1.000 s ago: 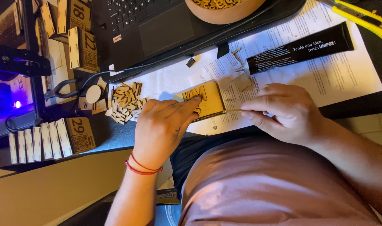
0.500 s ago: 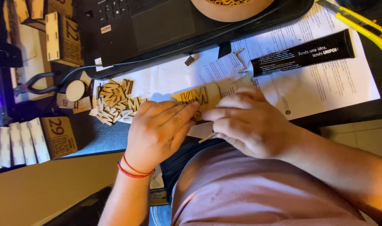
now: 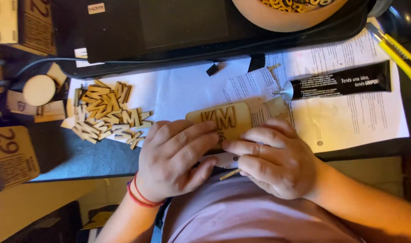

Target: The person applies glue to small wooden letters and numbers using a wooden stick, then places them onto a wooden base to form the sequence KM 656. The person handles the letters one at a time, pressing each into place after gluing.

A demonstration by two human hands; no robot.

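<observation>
A small flat wooden plaque point(image 3: 223, 120) with raised wooden letters lies on white printed paper point(image 3: 349, 112) at the desk's near edge. My left hand point(image 3: 174, 157), with red bands at the wrist, rests its fingers on the plaque's near left part. My right hand point(image 3: 277, 159) presses fingertips on the plaque's near right edge and pinches a thin wooden stick point(image 3: 229, 174) that pokes out toward my body. Part of the plaque is hidden under both hands.
A heap of small wooden letters point(image 3: 108, 114) lies to the left. A black glue tube point(image 3: 338, 84) lies right of the plaque, a yellow utility knife point(image 3: 397, 54) beyond it. A black laptop point(image 3: 169, 27), round wooden disc point(image 3: 38, 90) and numbered wooden blocks point(image 3: 11, 155) stand behind and left.
My right hand has moved left from beside the plaque onto its edge, meeting the left hand. The view has closed in on the plaque.
</observation>
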